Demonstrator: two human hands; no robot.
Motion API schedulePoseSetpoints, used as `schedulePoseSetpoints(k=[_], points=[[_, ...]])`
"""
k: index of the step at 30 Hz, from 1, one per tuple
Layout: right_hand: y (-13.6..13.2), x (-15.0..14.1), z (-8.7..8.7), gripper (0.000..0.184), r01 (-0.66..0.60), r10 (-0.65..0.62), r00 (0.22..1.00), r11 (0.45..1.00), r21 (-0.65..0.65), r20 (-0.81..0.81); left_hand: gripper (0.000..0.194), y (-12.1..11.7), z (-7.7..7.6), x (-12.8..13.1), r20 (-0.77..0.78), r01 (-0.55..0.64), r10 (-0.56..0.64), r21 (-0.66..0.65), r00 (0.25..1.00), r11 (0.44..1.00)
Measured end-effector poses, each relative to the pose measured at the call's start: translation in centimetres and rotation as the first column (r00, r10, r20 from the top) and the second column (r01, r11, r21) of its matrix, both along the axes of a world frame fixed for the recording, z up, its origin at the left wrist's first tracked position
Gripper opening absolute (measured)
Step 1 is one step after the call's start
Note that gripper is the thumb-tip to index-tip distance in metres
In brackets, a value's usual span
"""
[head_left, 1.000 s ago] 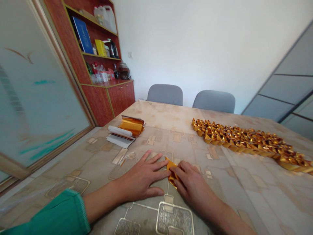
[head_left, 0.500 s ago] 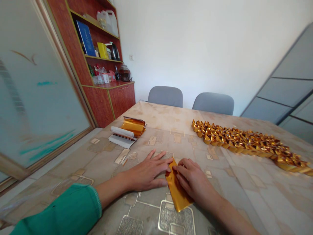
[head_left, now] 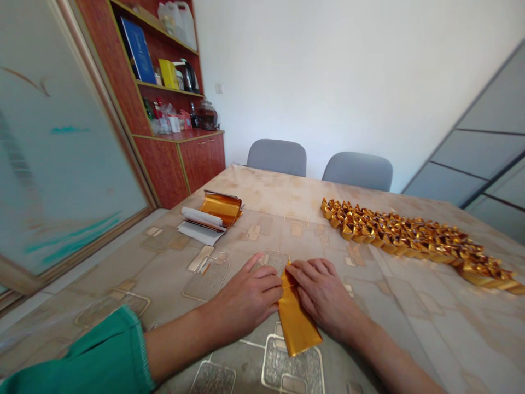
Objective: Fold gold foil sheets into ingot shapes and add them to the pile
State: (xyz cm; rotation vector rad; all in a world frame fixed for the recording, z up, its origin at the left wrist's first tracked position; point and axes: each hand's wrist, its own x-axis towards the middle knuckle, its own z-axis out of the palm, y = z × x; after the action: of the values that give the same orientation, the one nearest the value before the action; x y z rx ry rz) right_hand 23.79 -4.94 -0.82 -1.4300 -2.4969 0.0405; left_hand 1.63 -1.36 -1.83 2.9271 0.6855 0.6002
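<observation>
A folded strip of gold foil paper [head_left: 299,325] lies on the patterned tablecloth between my hands, its near end free. My left hand [head_left: 250,293] has its fingers curled together against the left edge of the paper. At the far right edge, my right hand [head_left: 324,290] grips the paper, fingers pressed together over its upper end. The fingertips partly hide that end, so the exact fold there does not show. Farther off to the left sits a curled stack of gold foil sheets [head_left: 221,207] with whitish backs.
Rows of folded gold foil pieces [head_left: 394,230] stretch across the right side of the table [head_left: 266,183]. Two grey chairs [head_left: 276,156] stand at the far edge. A red-brown cabinet [head_left: 164,164] with bottles and a kettle stands back left, beside a frosted glass door [head_left: 61,180].
My left hand has drawn its spread fingers in and curled them against the paper. My right hand has shifted slightly toward the paper's far end. The view has moved slightly.
</observation>
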Motion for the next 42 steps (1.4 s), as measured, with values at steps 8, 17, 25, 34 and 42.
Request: schedulePoseSetpoints(k=[8,17,25,34,42], points=[[1.1,-0.6,-0.2,0.029,0.027,-0.036,0.994,0.996,0.089,0.103,0.019,0.4,1.3,-0.6,-0.075,0.064,-0.072,-0.106,0.995,0.992],[1.7,-0.5,-0.4,0.010,0.101,-0.123,0.987,0.977,0.189,0.108,0.021,1.6,0.5,-1.2,-0.044,-0.017,0.012,-0.103,0.999,0.995],[0.1,-1.9,-0.1,0.020,-0.061,0.056,0.973,0.998,-0.014,-0.225,0.033,1.8,0.6,-1.1,-0.045,-0.012,0.008,-0.087,0.999,0.996],[-0.1,-2.3,-0.6,0.015,-0.151,0.094,0.908,0.983,-0.109,-0.408,0.006,1.0,2.3,-1.9,-0.028,0.041,-0.049,-0.233,0.998,0.972],[0.0,-0.8,-1.1,0.011,0.102,-0.121,0.950,0.992,-0.080,-0.288,0.031,1.5,1.9,-2.0,-0.049,0.182,-0.198,-0.221,0.979,0.958]])
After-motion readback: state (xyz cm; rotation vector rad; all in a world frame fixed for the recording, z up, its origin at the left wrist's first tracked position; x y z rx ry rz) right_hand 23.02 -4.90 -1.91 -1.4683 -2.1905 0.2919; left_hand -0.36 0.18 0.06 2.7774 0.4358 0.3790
